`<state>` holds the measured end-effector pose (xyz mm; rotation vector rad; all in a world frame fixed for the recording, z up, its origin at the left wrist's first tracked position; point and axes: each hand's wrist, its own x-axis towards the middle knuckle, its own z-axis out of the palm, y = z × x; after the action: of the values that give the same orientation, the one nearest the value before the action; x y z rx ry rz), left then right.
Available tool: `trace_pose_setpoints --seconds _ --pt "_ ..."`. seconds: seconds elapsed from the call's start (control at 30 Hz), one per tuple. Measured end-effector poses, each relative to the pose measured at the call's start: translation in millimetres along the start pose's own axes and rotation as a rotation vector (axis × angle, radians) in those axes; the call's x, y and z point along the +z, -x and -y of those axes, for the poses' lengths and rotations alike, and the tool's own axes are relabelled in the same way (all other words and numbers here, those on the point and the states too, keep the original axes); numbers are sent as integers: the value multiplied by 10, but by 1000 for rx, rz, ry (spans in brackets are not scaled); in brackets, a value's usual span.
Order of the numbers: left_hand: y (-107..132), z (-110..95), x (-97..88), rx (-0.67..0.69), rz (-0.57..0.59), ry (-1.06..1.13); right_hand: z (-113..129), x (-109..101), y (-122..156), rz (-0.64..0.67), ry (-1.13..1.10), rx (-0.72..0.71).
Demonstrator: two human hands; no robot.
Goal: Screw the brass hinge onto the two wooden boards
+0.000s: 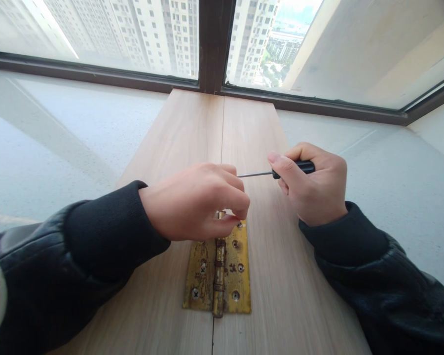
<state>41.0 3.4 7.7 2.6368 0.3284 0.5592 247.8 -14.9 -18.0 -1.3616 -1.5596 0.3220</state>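
Fingers (237,195) of left hand (196,202) curled downward, knuckles up, thumb and forefinger pinched together right at far end of brass hinge (231,276); tips touching the metal there, anything held between them hidden under the hand. Wrist straight, forearm in from near left corner of the boards, slanting across left board (177,138) in black sleeve (96,246).

Right hand (314,192) wrapped closed around black handle of screwdriver (299,166), thumb laid flat along handle's top toward the shaft, other fingers folded beneath. Held over right board (255,143), heel of hand low, touching the wood or hovering not clear, back of hand turned to the right edge. Thin metal shaft level, aimed left across the seam (222,123), tip just beside left knuckles or behind them; contact impossible to judge. Right forearm in from near right corner, bent inward at the wrist. Both hands about level with each other, small gap between them, bridged by the shaft.

Hinge opened flat, one leaf on each board, knuckle lined up with seam, toward near edge of the boards, well short of far edge at window frame (211,49). Tarnished and spotted; several screws (240,267) seated in both leaves, far part covered by left hand. Boards side by side, pale wood grain, resting on white sill (59,143) spreading beyond both long edges.
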Motion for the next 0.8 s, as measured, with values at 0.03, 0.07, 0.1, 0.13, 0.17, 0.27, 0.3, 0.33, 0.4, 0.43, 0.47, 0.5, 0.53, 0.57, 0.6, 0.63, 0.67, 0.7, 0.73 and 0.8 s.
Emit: trace_pose_setpoints --seconds 0.03,0.07,0.1,0.13,0.17,0.27,0.3,0.33,0.4,0.43,0.47,0.5,0.53,0.57,0.6,0.63,0.67,0.7,0.73,0.8 --pt "-1 -1 -1 -2 3 -7 3 -3 -1 0 0 0" --pt "-3 -2 -2 -4 10 -13 7 -7 -1 2 0 -1" --pt "-5 -3 -3 -2 17 -18 10 -9 -1 3 0 0" --pt "-6 -3 -3 2 24 -23 14 -9 0 1 -2 1" --pt "-8 -3 -3 7 29 -25 17 -8 0 0 -3 1" --pt "-6 1 -4 23 28 -22 23 3 4 -1 -9 4" --pt "-5 1 -4 21 23 -20 24 7 5 -1 -9 6" --pt "-3 1 -4 15 20 -19 24 11 5 -2 -10 7" --pt "0 -5 1 0 16 -20 21 13 5 -2 -9 6" --pt "-1 -11 7 -6 14 -19 19 12 4 -1 -7 4" --pt "-3 -17 15 -10 10 -18 17 11 2 0 -6 3" --pt "-6 -24 26 -15 7 -17 16 10 1 2 -5 2" --pt "-9 -30 36 -20 3 -16 15 9 -1 4 -4 1" --pt "-13 -34 47 -27 0 -18 16 9 -2 4 -4 1" --pt "-16 -37 55 -36 -2 -22 17 11 -3 2 -3 1" --pt "-18 -36 62 -48 -5 -30 18 13 -4 1 -3 -1" --pt "-19 -34 65 -61 -11 -38 18 15 -4 0 -3 -2" --pt "-19 -30 65 -73 -17 -44 19 17 -3 0 -3 -4" --pt "-20 -25 64 -82 -23 -50 18 19 -2 0 -3 -6" --pt "-20 -15 59 -93 -27 -53 16 21 1 0 -4 -6"
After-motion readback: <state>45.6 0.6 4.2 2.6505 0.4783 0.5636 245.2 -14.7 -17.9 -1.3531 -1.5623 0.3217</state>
